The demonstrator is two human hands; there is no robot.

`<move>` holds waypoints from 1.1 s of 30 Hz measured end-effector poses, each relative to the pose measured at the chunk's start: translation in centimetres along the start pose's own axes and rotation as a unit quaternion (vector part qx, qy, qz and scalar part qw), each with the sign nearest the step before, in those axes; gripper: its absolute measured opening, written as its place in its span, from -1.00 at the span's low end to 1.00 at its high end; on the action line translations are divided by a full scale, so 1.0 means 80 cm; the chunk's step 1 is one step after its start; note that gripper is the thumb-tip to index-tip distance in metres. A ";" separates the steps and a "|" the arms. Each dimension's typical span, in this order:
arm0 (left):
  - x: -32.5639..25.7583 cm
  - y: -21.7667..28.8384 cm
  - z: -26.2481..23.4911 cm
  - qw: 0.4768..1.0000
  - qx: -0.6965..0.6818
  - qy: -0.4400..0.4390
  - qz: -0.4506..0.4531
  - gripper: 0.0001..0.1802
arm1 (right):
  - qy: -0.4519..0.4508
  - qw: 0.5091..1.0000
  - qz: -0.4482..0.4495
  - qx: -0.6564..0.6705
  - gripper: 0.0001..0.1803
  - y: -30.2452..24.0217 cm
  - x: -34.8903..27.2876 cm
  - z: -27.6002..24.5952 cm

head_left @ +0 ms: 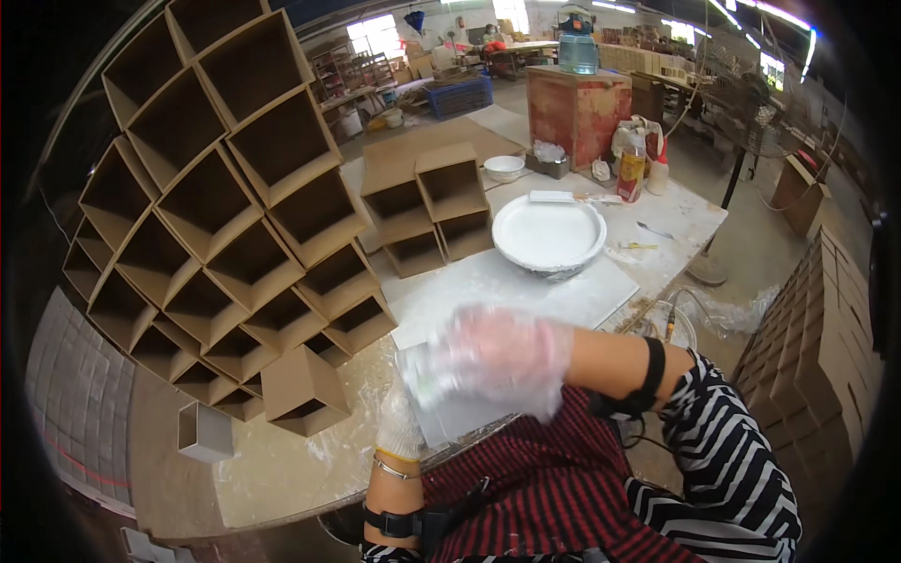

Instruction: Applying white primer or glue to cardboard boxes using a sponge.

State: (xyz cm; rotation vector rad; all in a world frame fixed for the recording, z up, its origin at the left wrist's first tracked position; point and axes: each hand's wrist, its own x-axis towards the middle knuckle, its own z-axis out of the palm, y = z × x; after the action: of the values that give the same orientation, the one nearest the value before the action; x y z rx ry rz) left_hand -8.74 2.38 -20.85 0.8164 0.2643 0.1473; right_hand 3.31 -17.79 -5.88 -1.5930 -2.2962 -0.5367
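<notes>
Grey piece (469, 422) at near edge of surface (300, 469). Left hand (399, 424) grasps its left side; right hand (507, 357) blurred over it, cannot tell whether fingers grip. Beyond: white board (441, 305), white basin (544, 230). Brown boxes (230, 178) crowd left; bottle (632, 178) stands beyond basin, rightward.

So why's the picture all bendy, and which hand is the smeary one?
In the head view, fisheye distortion bows the stacked brown boxes and leaves black corners; in that head view, the right hand is smeared, probably motion blur, while the left hand looks sharper; also in the head view, a back window glares white.
</notes>
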 end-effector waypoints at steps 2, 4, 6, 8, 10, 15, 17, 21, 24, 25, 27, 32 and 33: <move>-0.005 -0.004 0.003 0.997 0.049 0.047 0.021 -0.46 | 0.027 0.997 0.063 -0.039 -0.60 0.036 0.000 0.001; -0.007 -0.007 0.002 0.998 0.028 0.034 0.049 -0.54 | 0.042 0.991 0.120 -0.036 -0.59 0.060 0.004 0.003; -0.005 -0.008 -0.003 0.995 0.016 -0.012 0.100 -0.58 | 0.051 0.986 0.158 0.015 -0.56 0.073 0.004 0.004; -0.003 -0.008 -0.010 0.991 -0.027 -0.085 0.100 -0.56 | 0.034 0.981 0.193 0.002 -0.54 0.072 0.000 0.006; -0.003 -0.011 -0.014 0.984 -0.085 -0.131 0.090 -0.54 | 0.034 0.975 0.217 -0.024 -0.54 0.064 -0.007 0.011; -0.004 -0.014 -0.001 0.993 -0.013 -0.097 0.067 -0.51 | 0.071 0.969 0.238 -0.002 -0.55 0.060 -0.024 0.030; -0.003 -0.013 0.009 0.993 -0.008 -0.100 0.059 -0.49 | 0.086 0.972 0.216 -0.026 -0.58 0.063 -0.023 0.030; 0.001 -0.012 0.023 0.991 0.014 -0.119 0.066 -0.46 | 0.203 0.962 0.159 -0.086 -0.66 0.047 -0.008 0.005; 0.006 -0.011 0.024 0.986 0.010 -0.147 0.072 -0.44 | 0.171 0.983 0.064 0.011 -0.67 0.011 -0.002 -0.019; 0.007 -0.009 0.023 0.982 0.039 -0.160 0.088 -0.43 | 0.117 0.988 0.055 0.089 -0.66 -0.010 0.000 -0.017; 0.009 -0.007 0.022 0.974 -0.080 -0.207 0.049 -0.41 | -0.013 0.992 0.018 0.126 -0.66 -0.036 0.003 -0.009; 0.003 0.001 0.032 0.939 -0.237 -0.248 -0.032 -0.42 | -0.245 0.967 0.007 0.075 -0.54 -0.045 0.018 0.016; 0.002 0.003 0.035 0.974 -0.132 -0.186 -0.005 -0.43 | -0.219 0.972 0.022 0.076 -0.56 -0.041 0.024 0.016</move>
State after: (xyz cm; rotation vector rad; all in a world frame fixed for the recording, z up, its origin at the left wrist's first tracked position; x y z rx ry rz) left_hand -7.80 0.62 -18.90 0.5635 -0.1037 0.0175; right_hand -0.49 -16.69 -6.64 -1.8234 -2.5229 0.0122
